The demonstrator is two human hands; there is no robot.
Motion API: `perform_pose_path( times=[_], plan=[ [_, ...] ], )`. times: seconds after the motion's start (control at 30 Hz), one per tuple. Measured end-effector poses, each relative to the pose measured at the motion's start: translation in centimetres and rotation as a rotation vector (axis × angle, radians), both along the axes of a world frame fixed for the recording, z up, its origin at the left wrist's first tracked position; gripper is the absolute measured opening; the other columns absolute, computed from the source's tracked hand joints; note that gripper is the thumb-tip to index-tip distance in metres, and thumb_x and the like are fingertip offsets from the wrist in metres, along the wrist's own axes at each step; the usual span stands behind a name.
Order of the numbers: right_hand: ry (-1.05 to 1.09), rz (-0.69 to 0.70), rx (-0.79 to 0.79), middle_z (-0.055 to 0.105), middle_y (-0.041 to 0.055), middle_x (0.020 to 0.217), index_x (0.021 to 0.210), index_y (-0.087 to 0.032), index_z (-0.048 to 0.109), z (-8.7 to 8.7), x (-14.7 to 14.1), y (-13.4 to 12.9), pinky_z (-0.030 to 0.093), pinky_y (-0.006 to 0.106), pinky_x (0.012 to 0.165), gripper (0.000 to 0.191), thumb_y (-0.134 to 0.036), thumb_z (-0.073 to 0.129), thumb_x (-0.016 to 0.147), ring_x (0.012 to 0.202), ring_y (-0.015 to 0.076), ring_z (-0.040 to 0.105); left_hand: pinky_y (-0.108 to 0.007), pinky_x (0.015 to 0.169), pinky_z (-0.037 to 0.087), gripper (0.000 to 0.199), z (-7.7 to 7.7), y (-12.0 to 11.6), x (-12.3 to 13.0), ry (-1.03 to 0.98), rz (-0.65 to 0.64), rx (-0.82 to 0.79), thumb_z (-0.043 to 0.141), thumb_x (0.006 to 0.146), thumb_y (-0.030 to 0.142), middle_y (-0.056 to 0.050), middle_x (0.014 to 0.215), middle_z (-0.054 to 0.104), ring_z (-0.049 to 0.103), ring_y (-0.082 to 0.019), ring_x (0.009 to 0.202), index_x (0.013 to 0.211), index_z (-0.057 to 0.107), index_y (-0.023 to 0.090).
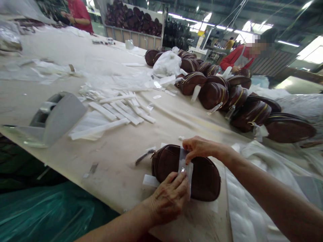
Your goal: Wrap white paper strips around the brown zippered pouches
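A dark brown oval zip bag (205, 178) lies flat on the table in front of me. A pale, partly see-through strip (185, 166) runs across its middle. The fingers of my left hand (173, 195) are held together on the strip's lower part, against the bag's near side. At the bag's far edge, my right hand (198, 148) is curled, with thumb and finger pinching the strip's upper end. A wrapped zip pull (145, 155) sticks out at the bag's left end. White paper (150, 180) shows under the bag.
Loose white strips (126, 111) lie in a pile beyond the bag. A grey tape dispenser (60, 116) stands at the left table edge. Several brown bags (212, 94) line the right side. White padded sheets (249, 201) lie at right. A co-worker (237, 57) in red stands across the table.
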State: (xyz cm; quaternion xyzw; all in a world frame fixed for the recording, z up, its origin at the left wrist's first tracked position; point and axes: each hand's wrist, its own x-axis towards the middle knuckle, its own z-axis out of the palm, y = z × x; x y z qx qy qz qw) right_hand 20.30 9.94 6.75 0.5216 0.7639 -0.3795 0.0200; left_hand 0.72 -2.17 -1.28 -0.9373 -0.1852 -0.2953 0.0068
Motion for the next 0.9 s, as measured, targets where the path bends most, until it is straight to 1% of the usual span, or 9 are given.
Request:
perform_pose_path(
  times=[0.13,0.27,0.37,0.47,0.53,0.6,0.7,0.77,0.9],
  plan=[
    [0.035,-0.037,0.000,0.047,-0.0085,0.048,0.061,-0.017,0.064,-1.8,1.5,1.5,0.031,0.020,0.048,0.024,-0.040,0.072,0.061,0.048,0.0075,0.041,-0.043,0.099,0.035,0.035,-0.3,0.0,0.0,0.037,0.008,0.012,0.048,0.082,0.015,-0.018,0.120,0.057,0.044,-0.030,0.124,0.114,0.055,0.004],
    [0.034,-0.138,0.242,0.062,-0.0011,0.066,0.077,-0.017,0.069,-1.7,2.2,0.0,0.044,0.026,0.065,0.013,-0.028,0.065,0.073,0.065,0.0139,0.056,-0.042,0.096,0.036,0.031,-0.5,-0.1,0.1,-0.003,0.034,0.033,0.047,0.084,0.016,-0.016,0.116,0.059,0.047,-0.027,0.120,0.113,0.056,0.006],
    [0.066,-0.189,0.497,0.066,0.0092,0.100,0.098,-0.017,0.068,-1.6,1.4,-4.1,0.043,0.036,0.090,0.024,-0.017,0.049,0.083,0.098,0.0200,0.058,-0.040,0.093,0.037,0.027,-0.6,-0.3,0.3,-0.042,0.053,0.054,0.046,0.088,0.016,-0.015,0.114,0.060,0.048,-0.025,0.117,0.111,0.057,0.007],
    [0.143,0.031,0.775,0.064,0.0112,0.117,0.113,-0.017,0.064,-2.9,-0.3,-9.6,0.040,0.040,0.101,0.036,-0.011,0.040,0.086,0.115,0.0215,0.053,-0.038,0.090,0.038,0.021,-0.6,-0.4,0.5,-0.104,0.071,0.041,0.045,0.090,0.016,-0.011,0.107,0.061,0.050,-0.024,0.111,0.105,0.059,0.009],
    [0.146,0.100,0.901,0.061,0.0133,0.124,0.122,-0.014,0.058,-4.1,-1.4,-12.8,0.039,0.044,0.104,0.044,-0.008,0.040,0.083,0.123,0.0236,0.049,-0.036,0.091,0.039,0.018,-0.5,-0.5,0.5,-0.165,0.069,0.031,0.043,0.092,0.015,-0.009,0.102,0.061,0.051,-0.022,0.109,0.096,0.060,0.011],
    [0.165,0.057,0.892,0.058,0.0146,0.129,0.127,-0.011,0.054,-4.7,-1.9,-14.8,0.037,0.048,0.106,0.052,-0.005,0.040,0.077,0.126,0.0249,0.047,-0.034,0.090,0.040,0.019,-0.3,-0.4,0.4,-0.215,0.041,0.042,0.042,0.093,0.013,-0.009,0.100,0.060,0.052,-0.020,0.105,0.089,0.060,0.011],
    [0.300,0.016,0.664,0.069,0.0079,0.112,0.110,-0.019,0.066,-3.6,-1.1,-14.9,0.041,0.042,0.103,0.047,-0.004,0.040,0.074,0.113,0.0209,0.059,-0.032,0.083,0.043,0.017,0.0,-0.2,0.2,-0.223,-0.021,0.078,0.043,0.092,0.011,-0.008,0.096,0.060,0.054,-0.018,0.096,0.094,0.060,0.010],
    [0.305,-0.095,0.499,0.072,0.0052,0.100,0.097,-0.022,0.070,-2.1,0.1,-13.4,0.043,0.037,0.099,0.036,-0.008,0.042,0.078,0.102,0.0182,0.063,-0.033,0.082,0.043,0.019,0.0,-0.2,0.2,-0.204,-0.015,0.102,0.044,0.090,0.010,-0.008,0.093,0.061,0.055,-0.018,0.092,0.102,0.059,0.010],
    [0.146,-0.378,0.345,0.057,0.0110,0.130,0.115,-0.019,0.064,0.3,2.2,-8.6,0.029,0.042,0.108,0.036,-0.022,0.057,0.079,0.126,0.0250,0.045,-0.034,0.088,0.043,0.023,-0.9,-0.5,0.6,-0.237,0.058,0.172,0.044,0.090,0.010,-0.008,0.090,0.061,0.057,-0.019,0.094,0.108,0.058,0.011]
  ],
)
